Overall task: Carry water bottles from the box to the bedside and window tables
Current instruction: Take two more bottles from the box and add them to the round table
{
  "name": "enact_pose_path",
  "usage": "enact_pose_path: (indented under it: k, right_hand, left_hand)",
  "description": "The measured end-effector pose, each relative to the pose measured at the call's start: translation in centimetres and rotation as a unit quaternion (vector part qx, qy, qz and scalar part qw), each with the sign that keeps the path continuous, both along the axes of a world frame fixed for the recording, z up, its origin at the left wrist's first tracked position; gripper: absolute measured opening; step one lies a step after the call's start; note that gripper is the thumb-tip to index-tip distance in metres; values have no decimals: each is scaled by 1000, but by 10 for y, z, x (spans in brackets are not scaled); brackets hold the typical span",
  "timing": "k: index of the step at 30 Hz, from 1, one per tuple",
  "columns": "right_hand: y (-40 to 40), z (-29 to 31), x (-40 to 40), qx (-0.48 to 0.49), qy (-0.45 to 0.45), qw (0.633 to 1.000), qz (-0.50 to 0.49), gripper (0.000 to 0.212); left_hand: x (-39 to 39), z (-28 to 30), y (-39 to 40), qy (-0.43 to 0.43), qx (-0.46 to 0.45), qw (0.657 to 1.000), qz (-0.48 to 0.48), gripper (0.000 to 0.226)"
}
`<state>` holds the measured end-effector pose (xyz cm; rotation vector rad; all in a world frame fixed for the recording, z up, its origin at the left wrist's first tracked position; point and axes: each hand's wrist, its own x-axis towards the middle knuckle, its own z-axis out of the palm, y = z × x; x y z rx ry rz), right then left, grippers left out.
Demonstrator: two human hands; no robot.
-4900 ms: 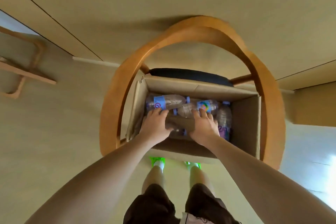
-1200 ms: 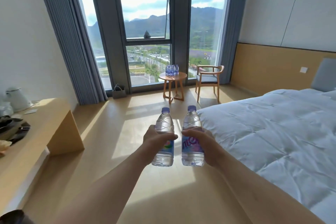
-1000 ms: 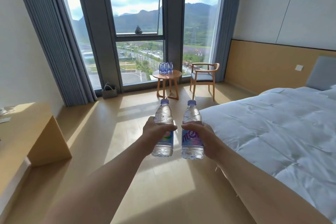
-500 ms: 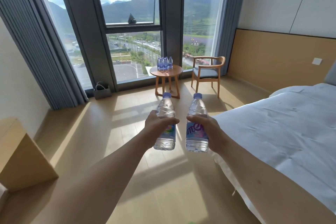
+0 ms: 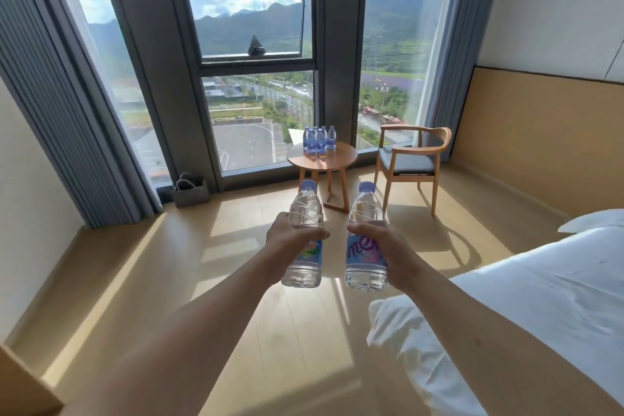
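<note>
Water bottles are what you carry: one upright in each fist, held out ahead of you over the floor.

The bed [image 5: 540, 297] fills your right side, and its near corner now lies level with your right forearm; half a second ago it was further ahead, so you have walked on toward the glass. The window [image 5: 256, 78] has grown in view, and the low desk on your left has nearly slipped out of the picture.

The chair [image 5: 410, 162] stands just right of the round window table [image 5: 322, 159], which is nearer than it was but still well apart from your hands. A cluster of bottles [image 5: 319, 140] already stands at its back edge, leaving bare top in front.

Your left hand [image 5: 290, 246] is wrapped around the left bottle [image 5: 305, 233] at its label, thumb across the front. Your right hand [image 5: 381, 250] clasps the right bottle [image 5: 364, 236] the same way. Both grips look firm. My reading: the carry is most of the way done, with the set-down left.
</note>
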<state>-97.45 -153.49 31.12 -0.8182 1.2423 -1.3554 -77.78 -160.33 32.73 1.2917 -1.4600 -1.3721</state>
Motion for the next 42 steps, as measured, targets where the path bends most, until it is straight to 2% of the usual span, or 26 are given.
enact_pose_path:
  k: [7,12,21,24,29,32,36,42]
  right_hand:
    - [-140,-23,-40,15,-1,1000,-1,49]
    - [-261,-42,-67,15,8,1000,-19,59]
    - [-482,-25,-113,10,1,998,-61,76]
    - [-541,-26,-130,15,-9,998,-66,74]
    - [-645,-41,-159,15,-39,997,-64,62]
    - [-712,-54,-184,28,-60,996,-58,61]
    - [-808,-59,-227,37,-44,997,-50,69]
    - [-936,-56,-292,71,-40,996,-25,48]
  left_hand:
    - [-46,-24,-145,-2,11,1000,-2,67]
    - [-74,-45,-271,5,4,1000,-14,69]
    - [-120,-18,-501,35,11,999,-37,54]
    - [-138,-20,-560,32,12,999,-43,52]
    - [-170,-39,-660,13,28,998,-48,73]
    - [-195,-57,-726,30,38,998,-40,77]
    - [-237,-68,-816,31,40,999,-18,69]
    - [-301,-69,-940,49,48,998,-3,45]
